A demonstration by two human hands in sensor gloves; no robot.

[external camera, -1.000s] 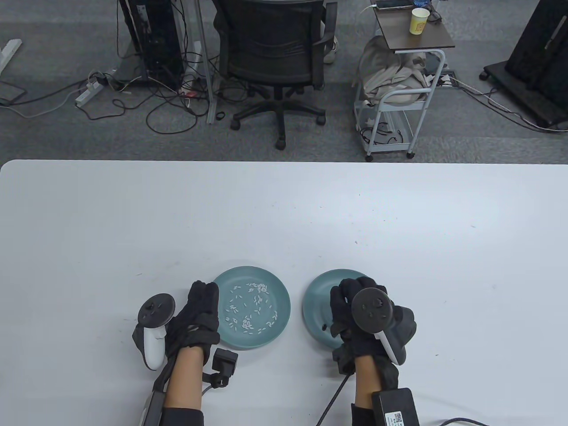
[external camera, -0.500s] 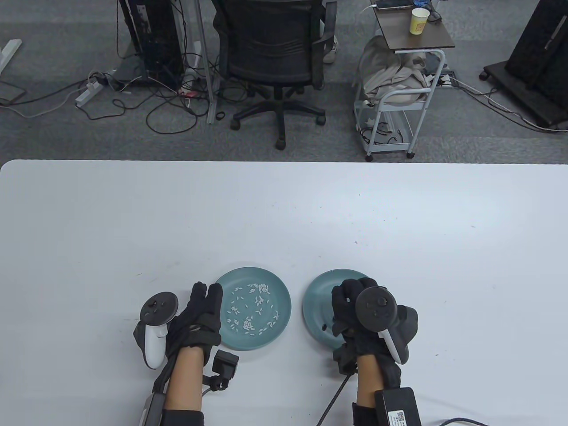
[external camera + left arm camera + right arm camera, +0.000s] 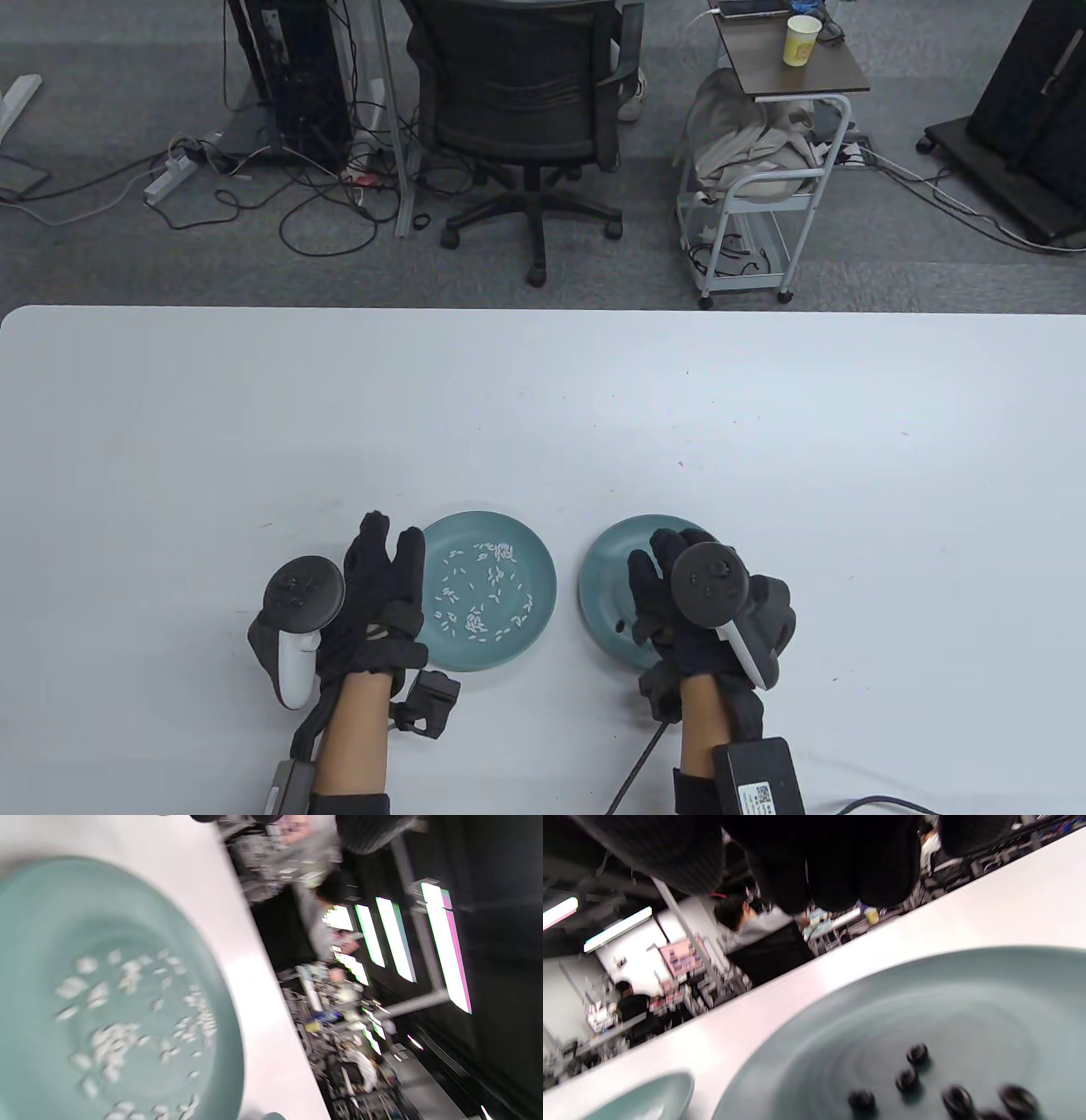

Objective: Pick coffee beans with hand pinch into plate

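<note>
A teal plate at the right holds several dark coffee beans; one bean shows beside my right hand. That hand hovers over this plate, knuckles up, fingers bent down. In the right wrist view its fingers hang bunched above the plate, the thumb a little apart, nothing between them. My left hand lies with fingers stretched out at the left rim of a second teal plate, which holds several white grains. The left wrist view shows that plate and its grains, blurred.
The white table stretches far ahead and to both sides of the plates. Both plates sit close to the front edge, a narrow gap between them. An office chair and a cart stand on the floor beyond the table.
My left hand has slid a little left and forward and stretched its fingers. My right hand has shifted slightly left over its plate. The plates have not moved.
</note>
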